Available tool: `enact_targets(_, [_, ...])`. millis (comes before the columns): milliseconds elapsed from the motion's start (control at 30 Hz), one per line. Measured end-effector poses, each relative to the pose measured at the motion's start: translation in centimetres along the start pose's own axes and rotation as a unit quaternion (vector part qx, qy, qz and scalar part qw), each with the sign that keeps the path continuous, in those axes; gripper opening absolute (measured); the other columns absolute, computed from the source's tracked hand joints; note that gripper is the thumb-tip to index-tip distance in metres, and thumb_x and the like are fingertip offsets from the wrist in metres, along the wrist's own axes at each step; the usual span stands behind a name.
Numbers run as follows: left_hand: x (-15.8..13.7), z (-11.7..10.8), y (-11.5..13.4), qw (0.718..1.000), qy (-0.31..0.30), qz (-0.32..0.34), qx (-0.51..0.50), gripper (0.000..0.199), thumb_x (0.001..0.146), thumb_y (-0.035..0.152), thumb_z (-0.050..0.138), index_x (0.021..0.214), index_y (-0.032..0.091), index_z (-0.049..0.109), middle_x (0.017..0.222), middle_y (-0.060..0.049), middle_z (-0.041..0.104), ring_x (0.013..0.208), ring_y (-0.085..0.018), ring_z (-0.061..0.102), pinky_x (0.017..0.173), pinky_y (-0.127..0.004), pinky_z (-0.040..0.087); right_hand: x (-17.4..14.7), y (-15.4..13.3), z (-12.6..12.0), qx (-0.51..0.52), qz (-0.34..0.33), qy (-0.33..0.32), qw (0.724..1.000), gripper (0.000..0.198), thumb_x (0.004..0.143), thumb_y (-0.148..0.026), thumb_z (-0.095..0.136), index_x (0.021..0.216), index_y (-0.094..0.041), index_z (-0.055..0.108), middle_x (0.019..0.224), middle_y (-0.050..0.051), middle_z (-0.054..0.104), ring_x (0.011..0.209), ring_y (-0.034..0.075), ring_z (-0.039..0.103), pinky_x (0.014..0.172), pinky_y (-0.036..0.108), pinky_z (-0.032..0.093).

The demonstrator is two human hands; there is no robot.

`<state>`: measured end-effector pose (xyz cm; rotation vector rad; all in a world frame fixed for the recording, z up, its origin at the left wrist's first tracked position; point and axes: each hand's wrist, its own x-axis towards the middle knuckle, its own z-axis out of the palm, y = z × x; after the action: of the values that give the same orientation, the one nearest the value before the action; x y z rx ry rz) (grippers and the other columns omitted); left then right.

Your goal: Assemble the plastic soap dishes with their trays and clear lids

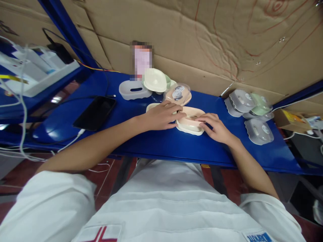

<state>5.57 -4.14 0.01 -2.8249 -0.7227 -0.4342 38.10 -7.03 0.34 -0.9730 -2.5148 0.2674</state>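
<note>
Both hands at work mid-worktop (pixel 161 144); step in hand looks like seating a peach tray (pixel 190 122) in a white dish (pixel 190 131). Tray sits over the dish, close to the near edge of the worktop. Right hand (pixel 214 127): grip closed on the tray's right end, fingers above, thumb low. Left hand (pixel 164 116): fingers spread at the left end; cannot tell whether they pinch or merely steady it. Next move, by my reckoning, calls for level, even pressure at both ends, fingertips clear of the rim. Count: two hands, one tray, one dish under it. One cream piece (pixel 151 107) partly under the left hand. Behind: one open grey dish (pixel 135 91), one cream lid (pixel 155 80) resting over green pieces, number hidden, and one peach box (pixel 178 94) with a clear top. Off right: one green box (pixel 262 103), about four grey boxes (pixel 258 131), overlapping, count uncertain. Off left: one black phone (pixel 95 112), flat, a white cable at its near edge
</note>
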Motion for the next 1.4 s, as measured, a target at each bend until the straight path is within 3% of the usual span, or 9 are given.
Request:
enact_targets(167, [0.0,0.6,0.3,1.000,0.005,0.020,-0.015,0.028,0.107,0.033,0.060,0.131,0.022,0.071,0.139,-0.014,0.072,0.127,-0.031,0.068,0.113,-0.048,0.039,-0.3,-1.0,0.6,-0.045,-0.031,-0.041,0.998,0.055,0.104,-0.054,0.069,0.154,-0.032,0.062,0.136,0.011,0.072,0.133,0.034,0.065,0.112,0.053,0.048])
enact_targets(333, [-0.1,0.5,0.7,1.000,0.008,0.027,-0.006,0.027,0.109,0.033,0.053,0.121,0.021,0.073,0.137,-0.014,0.073,0.125,-0.030,0.069,0.116,-0.051,0.040,-0.1,-1.9,1.2,-0.052,-0.059,-0.062,0.995,0.053,0.109,-0.043,0.061,0.160,-0.032,0.056,0.148,0.012,0.070,0.139,0.034,0.064,0.110,0.054,0.052])
enact_targets(467, [0.0,0.0,0.3,0.995,0.074,-0.054,-0.031,0.039,0.109,0.040,0.055,0.142,0.022,0.067,0.152,-0.017,0.065,0.142,-0.037,0.059,0.119,-0.056,0.040,0.1,-1.8,1.3,-0.062,-0.063,-0.057,0.994,0.045,0.111,-0.034,0.056,0.155,-0.035,0.062,0.149,0.005,0.071,0.137,0.031,0.066,0.111,0.054,0.053])
enact_targets(633, [0.1,0.6,-0.5,0.981,0.103,-0.161,-0.039,0.059,0.109,0.047,0.056,0.161,0.021,0.048,0.169,-0.023,0.046,0.153,-0.042,0.048,0.120,-0.059,0.045,0.2,-1.4,1.5,-0.032,-0.057,-0.050,0.997,0.044,0.109,-0.042,0.061,0.153,-0.037,0.064,0.149,0.004,0.071,0.137,0.030,0.068,0.114,0.053,0.053])
enact_targets(733, [0.1,1.1,-0.6,0.976,0.098,-0.191,-0.038,0.056,0.108,0.049,0.059,0.154,0.016,0.054,0.159,-0.023,0.055,0.146,-0.040,0.055,0.113,-0.052,0.053,0.2,-1.1,1.7,-0.008,-0.062,-0.035,0.997,0.042,0.109,-0.044,0.063,0.150,-0.035,0.067,0.148,0.005,0.072,0.138,0.029,0.068,0.116,0.053,0.052])
enact_targets(900, [0.1,0.6,-0.3,0.966,0.139,-0.209,-0.061,0.031,0.112,0.036,0.048,0.124,0.017,0.068,0.130,-0.015,0.069,0.123,-0.030,0.067,0.104,-0.043,0.057,0.3,-1.0,1.9,0.016,-0.057,-0.026,0.998,0.037,0.109,-0.044,0.062,0.144,-0.034,0.072,0.143,0.004,0.075,0.135,0.028,0.069,0.117,0.053,0.051])
enact_targets(1100, [0.4,1.1,-0.4,0.963,0.131,-0.215,-0.097,0.061,0.106,0.053,0.062,0.154,0.017,0.052,0.156,-0.021,0.053,0.142,-0.037,0.056,0.116,-0.053,0.052,0.5,-0.9,2.1,0.027,-0.053,-0.021,0.998,0.038,0.108,-0.044,0.063,0.144,-0.036,0.072,0.142,0.004,0.075,0.132,0.029,0.071,0.116,0.054,0.052])
enact_targets(1267, [0.6,2.5,-1.0,0.950,0.181,-0.197,-0.163,0.044,0.115,0.044,0.044,0.148,0.017,0.055,0.146,-0.017,0.062,0.141,-0.027,0.059,0.120,-0.046,0.050,0.6,-0.9,2.3,0.028,-0.052,-0.014,0.998,0.036,0.109,-0.043,0.062,0.142,-0.035,0.073,0.141,0.005,0.076,0.130,0.029,0.072,0.115,0.054,0.052])
enact_targets(1400, [0.4,1.6,-1.1,0.935,0.244,-0.200,-0.161,0.040,0.116,0.042,0.039,0.143,0.019,0.058,0.140,-0.015,0.065,0.139,-0.027,0.059,0.120,-0.047,0.049,0.6,-0.6,2.5,0.027,-0.058,-0.016,0.998,0.034,0.110,-0.044,0.059,0.140,-0.034,0.073,0.138,0.005,0.077,0.129,0.028,0.072,0.117,0.054,0.052])
